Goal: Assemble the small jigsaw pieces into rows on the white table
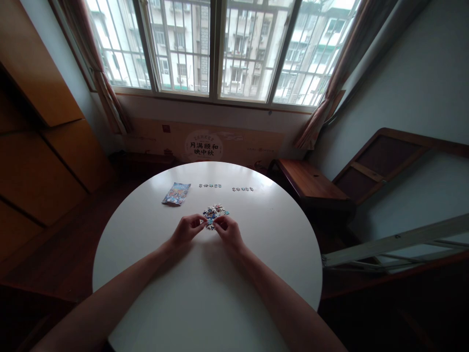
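On a round white table (205, 288), my left hand (186, 230) and my right hand (227, 230) meet with fingers curled, pinching small blue-and-white jigsaw pieces (210, 223) between their fingertips. Just beyond the fingers lies a little heap of loose puzzle pieces (215, 211). Both forearms rest over the near part of the table.
A colourful puzzle packet (176, 193) lies at the left rear of the table. Two short rows of joined pieces (210, 186) (242, 188) sit near the far edge. A wooden bench (308, 181) stands to the right, cabinets to the left, a barred window behind.
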`<move>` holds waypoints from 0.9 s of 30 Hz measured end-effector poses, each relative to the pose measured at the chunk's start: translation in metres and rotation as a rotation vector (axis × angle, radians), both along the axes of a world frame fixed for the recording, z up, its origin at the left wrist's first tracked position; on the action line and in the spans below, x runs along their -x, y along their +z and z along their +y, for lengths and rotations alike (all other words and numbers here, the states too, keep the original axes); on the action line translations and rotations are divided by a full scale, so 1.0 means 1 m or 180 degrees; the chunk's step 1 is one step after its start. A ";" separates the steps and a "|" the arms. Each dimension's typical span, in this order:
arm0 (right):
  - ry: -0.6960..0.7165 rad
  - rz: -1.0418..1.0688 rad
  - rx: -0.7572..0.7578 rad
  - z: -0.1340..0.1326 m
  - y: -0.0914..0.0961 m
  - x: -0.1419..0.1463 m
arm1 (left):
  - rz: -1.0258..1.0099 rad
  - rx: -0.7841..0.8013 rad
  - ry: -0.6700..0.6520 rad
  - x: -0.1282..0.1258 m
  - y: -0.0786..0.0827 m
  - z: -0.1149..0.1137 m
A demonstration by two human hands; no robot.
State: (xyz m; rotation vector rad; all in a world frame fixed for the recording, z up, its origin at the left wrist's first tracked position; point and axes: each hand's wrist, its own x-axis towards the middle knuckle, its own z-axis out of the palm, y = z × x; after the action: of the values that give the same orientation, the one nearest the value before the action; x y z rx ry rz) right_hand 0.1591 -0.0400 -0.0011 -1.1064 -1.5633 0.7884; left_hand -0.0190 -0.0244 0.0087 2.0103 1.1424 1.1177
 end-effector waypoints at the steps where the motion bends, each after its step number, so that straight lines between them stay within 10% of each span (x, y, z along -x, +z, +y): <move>1: -0.0002 -0.0001 0.0001 0.000 0.000 0.000 | 0.0008 -0.0006 0.0005 0.000 0.000 0.000; 27: 0.0002 0.0044 0.0011 0.001 -0.002 0.000 | -0.0092 0.0046 0.0013 0.000 0.000 -0.001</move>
State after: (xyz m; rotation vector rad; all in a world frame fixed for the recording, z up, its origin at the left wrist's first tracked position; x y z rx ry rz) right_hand 0.1589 -0.0393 -0.0033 -1.1008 -1.5515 0.7980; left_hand -0.0185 -0.0252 0.0090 1.9753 1.1373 1.1337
